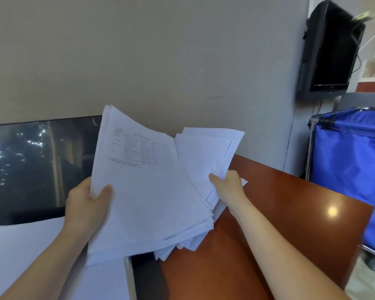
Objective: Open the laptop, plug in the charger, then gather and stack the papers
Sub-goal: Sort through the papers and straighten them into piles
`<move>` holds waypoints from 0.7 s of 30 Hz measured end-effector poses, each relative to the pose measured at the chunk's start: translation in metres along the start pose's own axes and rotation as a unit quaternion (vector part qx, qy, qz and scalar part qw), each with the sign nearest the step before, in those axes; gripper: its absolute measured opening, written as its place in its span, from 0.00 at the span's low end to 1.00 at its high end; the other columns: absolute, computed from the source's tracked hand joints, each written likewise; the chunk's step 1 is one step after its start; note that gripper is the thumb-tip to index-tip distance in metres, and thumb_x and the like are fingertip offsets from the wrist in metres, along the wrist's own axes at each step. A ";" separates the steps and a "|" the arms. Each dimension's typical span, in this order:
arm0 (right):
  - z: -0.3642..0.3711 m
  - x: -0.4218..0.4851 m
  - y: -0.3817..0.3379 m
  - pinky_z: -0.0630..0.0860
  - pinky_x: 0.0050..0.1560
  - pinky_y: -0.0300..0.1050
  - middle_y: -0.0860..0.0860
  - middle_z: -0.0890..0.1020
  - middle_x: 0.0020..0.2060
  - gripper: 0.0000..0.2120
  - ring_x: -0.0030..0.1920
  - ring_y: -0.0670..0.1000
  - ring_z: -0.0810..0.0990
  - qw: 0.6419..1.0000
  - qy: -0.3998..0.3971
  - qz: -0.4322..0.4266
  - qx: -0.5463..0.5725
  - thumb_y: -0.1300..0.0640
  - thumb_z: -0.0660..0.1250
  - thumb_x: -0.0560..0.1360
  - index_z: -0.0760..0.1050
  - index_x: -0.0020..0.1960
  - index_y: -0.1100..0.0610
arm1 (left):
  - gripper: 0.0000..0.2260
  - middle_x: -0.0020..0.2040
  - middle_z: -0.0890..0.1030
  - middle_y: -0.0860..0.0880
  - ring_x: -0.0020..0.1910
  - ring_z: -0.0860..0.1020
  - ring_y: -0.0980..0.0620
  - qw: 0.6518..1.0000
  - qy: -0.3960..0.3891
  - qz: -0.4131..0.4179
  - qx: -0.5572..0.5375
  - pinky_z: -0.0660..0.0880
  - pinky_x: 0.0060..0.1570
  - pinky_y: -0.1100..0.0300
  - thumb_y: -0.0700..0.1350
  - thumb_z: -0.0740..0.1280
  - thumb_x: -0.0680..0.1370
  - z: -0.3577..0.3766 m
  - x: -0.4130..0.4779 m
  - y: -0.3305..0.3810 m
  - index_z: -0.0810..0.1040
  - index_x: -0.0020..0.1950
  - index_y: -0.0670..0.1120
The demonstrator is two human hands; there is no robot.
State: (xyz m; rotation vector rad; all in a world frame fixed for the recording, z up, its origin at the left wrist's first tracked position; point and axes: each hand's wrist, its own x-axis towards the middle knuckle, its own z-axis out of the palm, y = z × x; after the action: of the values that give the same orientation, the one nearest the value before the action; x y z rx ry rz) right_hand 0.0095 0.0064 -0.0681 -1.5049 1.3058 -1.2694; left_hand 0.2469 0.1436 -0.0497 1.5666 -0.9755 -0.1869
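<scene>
A thick, uneven stack of white papers (152, 191) is lifted above the desk, its top sheet printed with faint text. My left hand (87, 204) grips the stack's left edge, thumb on top. My right hand (227, 187) pinches a looser bunch of sheets (206, 152) fanned out at the stack's right side. To the left stands the open laptop, its dark glossy screen (35, 167) upright against the wall. The pale laptop base (30, 256) lies under my left forearm. No charger is visible.
A reddish-brown wooden tabletop (290, 213) spreads to the right, ending at a corner. Beyond it stands a blue fabric cart (351, 169) on a metal frame. A black monitor (331, 50) hangs on the grey wall at upper right, with a cable running down.
</scene>
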 end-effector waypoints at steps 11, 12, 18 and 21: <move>-0.043 0.017 0.000 0.72 0.48 0.42 0.55 0.80 0.49 0.12 0.48 0.52 0.78 0.933 0.278 0.027 0.225 0.61 0.63 0.78 0.76 0.59 0.66 | 0.04 0.38 0.77 0.54 0.37 0.75 0.54 1.000 0.022 -0.013 -0.008 0.69 0.33 0.61 0.37 0.64 0.77 -0.003 0.000 0.000 0.76 0.47 0.45; -0.044 0.017 0.001 0.71 0.48 0.41 0.53 0.79 0.48 0.12 0.47 0.51 0.77 0.926 0.284 0.031 0.248 0.62 0.62 0.78 0.76 0.59 0.65 | 0.04 0.38 0.77 0.54 0.37 0.76 0.52 1.000 0.021 -0.016 -0.005 0.69 0.34 0.61 0.38 0.64 0.77 -0.003 0.000 -0.001 0.76 0.45 0.46; -0.046 0.020 0.004 0.74 0.49 0.40 0.45 0.77 0.42 0.13 0.47 0.49 0.77 0.876 0.304 0.052 0.370 0.63 0.61 0.79 0.74 0.62 0.60 | 0.03 0.38 0.78 0.52 0.38 0.76 0.46 0.999 0.028 -0.026 0.004 0.70 0.37 0.57 0.37 0.64 0.76 -0.002 0.002 0.001 0.77 0.46 0.43; -0.048 0.025 0.009 0.77 0.54 0.47 0.46 0.79 0.43 0.12 0.47 0.51 0.80 0.857 0.276 0.077 0.428 0.63 0.63 0.78 0.75 0.61 0.59 | 0.04 0.37 0.77 0.52 0.39 0.76 0.45 0.999 0.026 -0.030 0.001 0.70 0.40 0.56 0.37 0.64 0.76 0.001 -0.001 0.003 0.77 0.47 0.42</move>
State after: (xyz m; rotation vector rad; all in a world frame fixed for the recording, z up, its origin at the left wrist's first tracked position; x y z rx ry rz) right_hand -0.0400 -0.0163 -0.0612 -0.4073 0.9188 -1.9025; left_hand 0.2445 0.1432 -0.0480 1.5957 -0.8879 -0.1860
